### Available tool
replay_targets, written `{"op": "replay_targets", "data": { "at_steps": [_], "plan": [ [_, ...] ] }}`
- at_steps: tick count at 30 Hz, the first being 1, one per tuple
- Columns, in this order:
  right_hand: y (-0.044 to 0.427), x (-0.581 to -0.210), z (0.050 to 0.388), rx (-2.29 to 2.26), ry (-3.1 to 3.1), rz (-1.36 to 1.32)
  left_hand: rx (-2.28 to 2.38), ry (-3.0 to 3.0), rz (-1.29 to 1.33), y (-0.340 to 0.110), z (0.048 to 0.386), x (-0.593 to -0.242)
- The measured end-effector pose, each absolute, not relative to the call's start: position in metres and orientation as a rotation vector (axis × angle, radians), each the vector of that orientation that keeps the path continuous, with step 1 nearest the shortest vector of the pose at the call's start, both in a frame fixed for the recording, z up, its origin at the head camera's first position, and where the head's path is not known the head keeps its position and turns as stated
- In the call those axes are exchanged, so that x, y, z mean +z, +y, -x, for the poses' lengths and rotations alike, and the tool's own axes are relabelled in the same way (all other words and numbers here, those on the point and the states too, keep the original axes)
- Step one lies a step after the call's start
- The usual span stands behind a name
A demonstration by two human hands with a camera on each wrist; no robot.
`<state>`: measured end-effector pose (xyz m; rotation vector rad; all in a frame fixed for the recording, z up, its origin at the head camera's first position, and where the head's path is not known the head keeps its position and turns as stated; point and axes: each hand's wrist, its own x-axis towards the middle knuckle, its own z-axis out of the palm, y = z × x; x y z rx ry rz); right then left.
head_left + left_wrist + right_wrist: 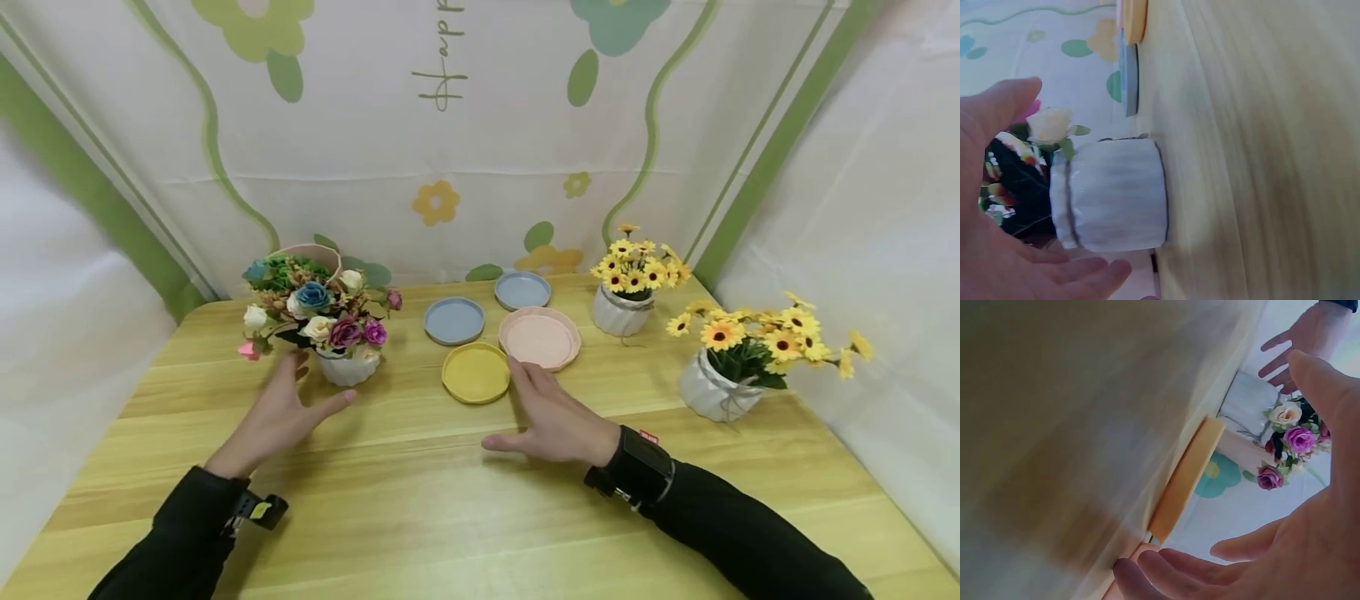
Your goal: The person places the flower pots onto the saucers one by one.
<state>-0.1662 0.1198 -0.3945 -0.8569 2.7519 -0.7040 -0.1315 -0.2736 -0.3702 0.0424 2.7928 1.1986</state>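
Note:
My left hand [281, 412] is spread beside a white ribbed pot [1119, 195] of mixed artificial flowers [330, 321], thumb apart from the fingers. In the left wrist view the fingers reach along one side of the pot; whether they touch it, I cannot tell. My right hand [555, 417] is held over the table with thumb and fingers apart, at the right of the yellow plate [476, 373] and just below the pink plate [540, 337]. Its fingertips [1127, 575] lie close to the pink plate's edge; contact is unclear.
Two blue plates [453, 321] [522, 290] lie behind the yellow one. Two white pots of yellow flowers [624, 310] [720, 387] stand at the right. A pink rim [318, 252] shows behind the mixed flowers. A printed curtain [510, 142] hangs along the wooden table's [420, 517] back edge.

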Motion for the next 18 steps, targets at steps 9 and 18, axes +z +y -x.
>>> {"op": "replay_targets", "data": {
  "at_steps": [9, 18],
  "plan": [
    [0.099, -0.394, 0.188, -0.583, 2.786, 0.847, 1.297, 2.837, -0.045, -0.275, 0.160, -0.381],
    [0.080, -0.394, 0.209, -0.486, 2.832, 0.775, 1.442, 2.809, -0.137, -0.270, 0.192, -0.389]
  ]
}}
